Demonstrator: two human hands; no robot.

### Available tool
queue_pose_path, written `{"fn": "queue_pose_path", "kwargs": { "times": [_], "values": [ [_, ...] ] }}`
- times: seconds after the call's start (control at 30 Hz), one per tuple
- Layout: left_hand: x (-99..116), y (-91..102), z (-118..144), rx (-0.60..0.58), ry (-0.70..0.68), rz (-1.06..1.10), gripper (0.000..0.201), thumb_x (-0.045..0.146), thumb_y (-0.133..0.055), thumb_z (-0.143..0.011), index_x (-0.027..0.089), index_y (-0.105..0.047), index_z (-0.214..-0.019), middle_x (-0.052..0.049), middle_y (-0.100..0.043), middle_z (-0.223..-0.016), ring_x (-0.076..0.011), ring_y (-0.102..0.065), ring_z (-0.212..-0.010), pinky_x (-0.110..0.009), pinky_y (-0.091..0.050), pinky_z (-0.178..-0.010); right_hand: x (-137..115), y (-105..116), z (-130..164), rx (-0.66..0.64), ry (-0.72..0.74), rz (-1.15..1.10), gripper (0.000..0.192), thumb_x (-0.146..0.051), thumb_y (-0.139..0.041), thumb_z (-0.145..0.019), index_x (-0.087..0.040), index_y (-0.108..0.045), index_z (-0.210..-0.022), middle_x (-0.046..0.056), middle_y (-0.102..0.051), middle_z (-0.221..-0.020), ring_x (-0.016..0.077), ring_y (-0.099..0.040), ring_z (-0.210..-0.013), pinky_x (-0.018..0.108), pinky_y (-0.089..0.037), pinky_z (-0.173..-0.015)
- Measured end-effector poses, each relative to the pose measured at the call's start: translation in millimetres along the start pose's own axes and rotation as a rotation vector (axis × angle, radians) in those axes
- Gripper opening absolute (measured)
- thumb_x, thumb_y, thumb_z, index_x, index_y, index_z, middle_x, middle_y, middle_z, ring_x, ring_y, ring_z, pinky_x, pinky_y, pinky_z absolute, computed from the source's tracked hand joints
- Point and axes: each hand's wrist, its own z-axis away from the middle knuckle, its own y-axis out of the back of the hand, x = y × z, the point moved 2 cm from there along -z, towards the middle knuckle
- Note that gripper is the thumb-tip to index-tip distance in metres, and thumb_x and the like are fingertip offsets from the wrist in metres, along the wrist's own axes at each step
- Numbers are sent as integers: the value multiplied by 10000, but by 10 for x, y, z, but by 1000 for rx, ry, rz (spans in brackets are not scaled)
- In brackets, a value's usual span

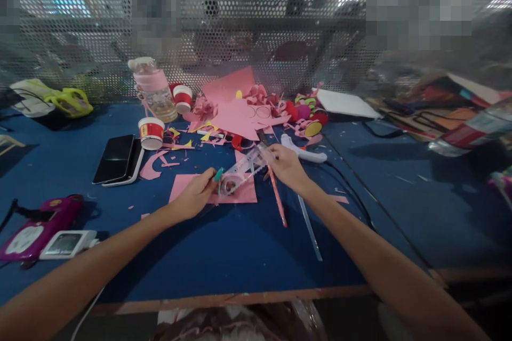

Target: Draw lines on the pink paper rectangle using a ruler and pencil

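A clear plastic stencil ruler with a round cut-out is held slanted between my two hands, over a pink paper sheet. My left hand is closed on its lower left end, and a small teal thing shows at those fingertips; its kind is unclear. At the upper right end, my right hand pinches the ruler. Just below the right hand lies a pink pencil-like stick. Beside it are a white glue gun and a clear glue stick.
Pink paper scraps pile up at the back against a perforated metal screen. Left of them stand a bottle and paper cups. A black phone and a purple device lie at left, a plastic bottle at right.
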Motion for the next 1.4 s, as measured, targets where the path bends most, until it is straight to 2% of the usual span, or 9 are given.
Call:
{"fn": "queue_pose_path", "kwargs": {
  "times": [0.17,0.33,0.5,0.6,0.77,0.93,1.07,1.17,1.4],
  "values": [
    [-116,-35,-76,-69,123,155,267,426,-363,-963,231,-414,-787,14,-570,-738,-153,-585,-688,-301,-507,-666,-9,13,81,-77,19,25,144,-294,-418,-950,-208,-477,-851,-11,-607,-541,151,-584,-418,252,-441,-447],
    [-131,-77,-68,-86,230,313,258,446,-296,-985,232,-428,-931,-57,-679,-949,-192,-689,-839,-369,-570,-743,-56,-169,237,-293,136,535,174,-331,-532,-917,-159,-545,-932,105,-712,-783,225,-683,-711,264,-419,-572],
    [-91,-166,25,8,301,328,255,472,-344,-985,227,-413,-982,-87,-667,-1048,-214,-677,-971,-402,-555,-850,-70,-354,365,-259,179,900,328,-329,-372,-995,-88,-492,-1183,215,-719,-879,316,-708,-822,311,-416,-619],
    [-51,-226,101,75,309,302,263,428,-463,-948,215,-377,-1076,-129,-608,-1185,-244,-626,-1110,-428,-521,-925,-73,-351,358,-287,186,776,363,-382,-366,-1002,-120,-471,-1230,156,-720,-853,281,-699,-783,284,-374,-593],
    [39,-275,215,222,147,-12,643,370,-506,-934,168,-136,-1420,-227,-357,-1437,-312,-420,-1348,-528,-389,-1073,-38,-176,217,-392,177,488,339,-401,-545,-920,-192,-523,-1186,-22,-592,-645,161,-569,-601,237,-283,-559],
    [85,-318,272,41,-57,-437,576,383,-362,-1005,192,-160,-1509,-203,-139,-1592,-366,-96,-1486,-626,-185,-1145,22,-88,141,-490,167,361,564,-388,-753,-711,-232,-529,-1205,-95,-445,-566,124,-448,-537,224,-249,-542],
    [97,-243,239,-141,-152,-504,559,423,-308,-1017,159,-272,-1509,-190,-325,-1548,-333,-279,-1433,-561,-233,-1149,52,-102,130,-486,178,396,661,-407,-799,-638,-226,-524,-1211,-94,-447,-574,133,-448,-550,228,-241,-537],
    [95,-145,177,-113,-157,-507,618,495,-387,-988,175,-297,-1509,-178,-447,-1465,-344,-371,-1351,-567,-280,-1118,71,-112,121,-486,180,398,707,-445,-809,-622,-228,-521,-1230,-86,-465,-584,141,-458,-554,231,-245,-539],
    [66,-273,192,-124,-6,-385,1046,586,-601,-849,138,29,-1554,-245,-150,-1595,-414,-111,-1474,-609,-229,-1143,93,-118,98,-464,193,391,716,-428,-831,-580,-231,-538,-1204,-84,-478,-585,146,-485,-582,227,-266,-546]
  ]
}}
